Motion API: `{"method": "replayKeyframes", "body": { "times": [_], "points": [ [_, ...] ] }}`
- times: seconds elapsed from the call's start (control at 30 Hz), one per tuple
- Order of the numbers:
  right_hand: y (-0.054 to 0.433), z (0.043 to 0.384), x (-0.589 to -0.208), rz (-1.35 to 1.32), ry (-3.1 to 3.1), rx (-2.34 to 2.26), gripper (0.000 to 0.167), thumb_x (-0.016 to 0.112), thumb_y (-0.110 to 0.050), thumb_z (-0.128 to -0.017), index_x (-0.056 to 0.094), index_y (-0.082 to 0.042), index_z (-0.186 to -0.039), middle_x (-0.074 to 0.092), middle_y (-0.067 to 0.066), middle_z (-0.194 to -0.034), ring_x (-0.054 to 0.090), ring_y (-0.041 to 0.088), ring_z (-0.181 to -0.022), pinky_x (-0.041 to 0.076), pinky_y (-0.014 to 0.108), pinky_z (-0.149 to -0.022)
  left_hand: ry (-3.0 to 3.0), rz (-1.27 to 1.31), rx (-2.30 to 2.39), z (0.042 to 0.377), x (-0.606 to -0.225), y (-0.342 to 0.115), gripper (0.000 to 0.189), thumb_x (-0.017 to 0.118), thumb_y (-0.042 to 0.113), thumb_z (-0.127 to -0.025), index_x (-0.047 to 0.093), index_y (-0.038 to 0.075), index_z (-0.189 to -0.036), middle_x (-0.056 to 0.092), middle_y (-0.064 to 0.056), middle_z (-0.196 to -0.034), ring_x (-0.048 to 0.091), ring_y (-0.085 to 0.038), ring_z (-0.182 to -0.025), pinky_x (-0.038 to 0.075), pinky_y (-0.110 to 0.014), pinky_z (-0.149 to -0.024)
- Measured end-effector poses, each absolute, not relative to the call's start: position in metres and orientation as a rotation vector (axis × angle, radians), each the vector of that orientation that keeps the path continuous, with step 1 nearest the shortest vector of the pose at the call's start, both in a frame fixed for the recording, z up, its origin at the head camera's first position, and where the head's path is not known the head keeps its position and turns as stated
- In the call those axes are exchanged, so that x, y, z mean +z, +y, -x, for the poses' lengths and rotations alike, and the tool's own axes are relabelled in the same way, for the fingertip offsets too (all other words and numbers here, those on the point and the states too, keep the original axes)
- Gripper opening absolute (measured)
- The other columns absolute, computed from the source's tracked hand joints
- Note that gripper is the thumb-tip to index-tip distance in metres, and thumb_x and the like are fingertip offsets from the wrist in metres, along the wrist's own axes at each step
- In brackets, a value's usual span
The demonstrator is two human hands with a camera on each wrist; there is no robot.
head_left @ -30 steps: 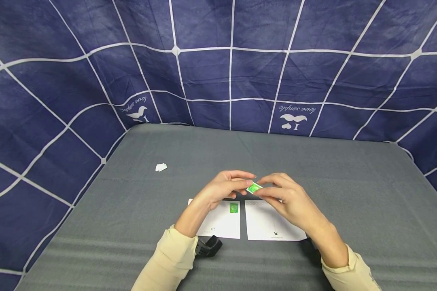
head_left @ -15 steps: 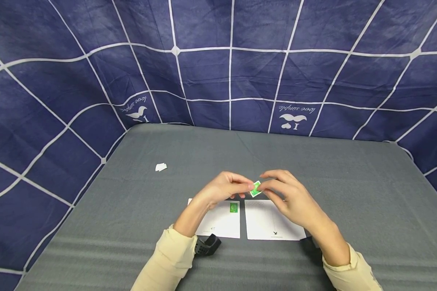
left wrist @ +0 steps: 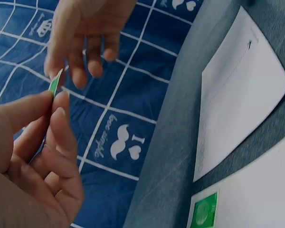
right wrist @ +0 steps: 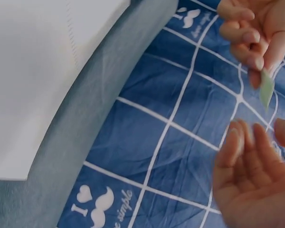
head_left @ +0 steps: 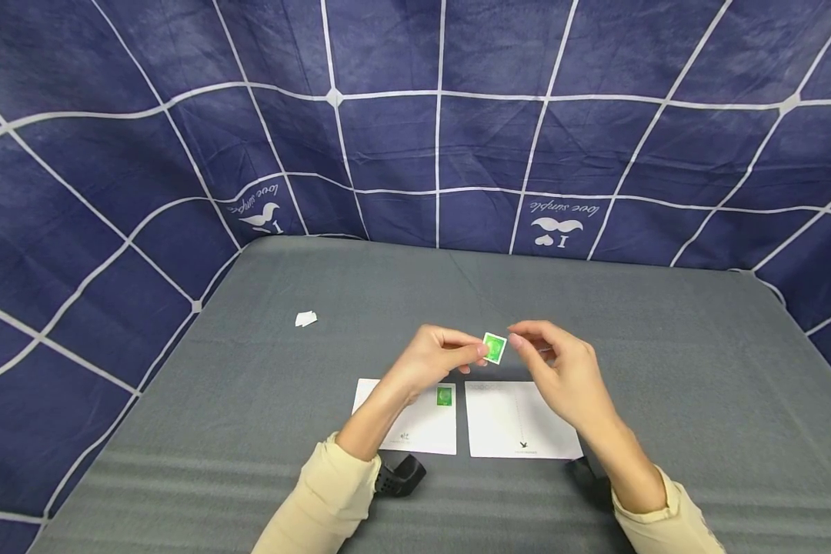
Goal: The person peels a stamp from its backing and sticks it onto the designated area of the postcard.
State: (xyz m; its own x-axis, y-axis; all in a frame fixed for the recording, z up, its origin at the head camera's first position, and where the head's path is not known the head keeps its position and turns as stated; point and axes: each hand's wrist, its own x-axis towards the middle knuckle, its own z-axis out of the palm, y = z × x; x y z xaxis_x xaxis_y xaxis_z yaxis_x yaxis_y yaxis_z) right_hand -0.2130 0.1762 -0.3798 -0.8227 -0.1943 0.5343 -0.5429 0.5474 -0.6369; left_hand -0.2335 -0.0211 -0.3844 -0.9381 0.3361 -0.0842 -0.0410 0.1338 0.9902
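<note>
Between the thumb and fingers of my left hand [head_left: 432, 358] a small green stamp [head_left: 495, 348] with a white border is pinched, held up above the table. My right hand [head_left: 564, 373] is just to the right of the stamp with fingers slightly bent; a gap shows between it and the stamp [right wrist: 266, 89] in the right wrist view. Below the hands lie two white postcards. The left postcard [head_left: 418, 427] has a green stamp [head_left: 445, 396] at its top right corner, and my left wrist partly covers it. The right postcard [head_left: 502, 419] bears a small dark bird print near its bottom edge.
A few small white paper pieces [head_left: 306, 318] lie at the back left of the grey cloth-covered table [head_left: 263, 415]. A blue curtain [head_left: 388, 138] with white grid lines rises behind and beside it. Black straps [head_left: 400, 475] are around the wrists.
The stamp was between both hands and has been turned. My right fingers have come off it and drawn back right, while my left hand keeps it and has shifted slightly right and up.
</note>
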Motion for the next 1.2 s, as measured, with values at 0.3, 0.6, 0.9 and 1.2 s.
{"method": "replayKeyframes", "body": {
  "times": [0.3, 0.6, 0.9, 1.2],
  "points": [
    [0.174, 0.208, -0.375, -0.365, -2.564, 1.391, 0.014, 0.066, -0.017, -0.091, 0.072, -0.005, -0.093, 0.069, 0.003, -0.083, 0.064, 0.019, -0.073, 0.049, 0.025, -0.061, 2.108, -0.317, 1.935, 0.227, -0.385, -0.01, 0.018, 0.068, 0.011, -0.089, 0.073, -0.003, -0.098, 0.072, -0.01, -0.082, 0.065, -0.038, -0.085, 0.051, -0.048, -0.077],
    [0.173, 0.208, -0.376, -0.329, -2.558, 1.437, 0.013, 0.071, -0.012, -0.087, 0.071, -0.001, -0.094, 0.069, 0.004, -0.078, 0.062, 0.012, -0.065, 0.046, 0.023, -0.056, 2.212, -0.398, 1.866, 0.223, -0.387, -0.004, 0.015, 0.069, 0.01, -0.088, 0.074, -0.003, -0.093, 0.071, -0.008, -0.077, 0.067, -0.035, -0.082, 0.052, -0.047, -0.074],
    [0.177, 0.212, -0.377, -0.325, -2.513, 1.339, 0.009, 0.072, -0.007, -0.085, 0.072, 0.0, -0.09, 0.069, 0.004, -0.075, 0.063, 0.019, -0.063, 0.046, 0.02, -0.054, 2.684, -0.495, 1.396, 0.22, -0.39, 0.0, 0.027, 0.069, 0.025, -0.089, 0.072, 0.007, -0.108, 0.071, 0.002, -0.088, 0.066, -0.011, -0.079, 0.049, -0.027, -0.064],
    [0.188, 0.216, -0.375, -0.273, -2.484, 1.289, 0.008, 0.073, -0.008, -0.084, 0.073, -0.002, -0.09, 0.069, 0.003, -0.074, 0.06, 0.012, -0.062, 0.045, 0.019, -0.055, 2.816, -0.581, 0.529, 0.204, -0.405, 0.017, 0.061, 0.064, 0.046, -0.089, 0.047, 0.021, -0.142, 0.043, -0.007, -0.143, 0.034, -0.034, -0.133, 0.032, -0.057, -0.099]
  ]
}}
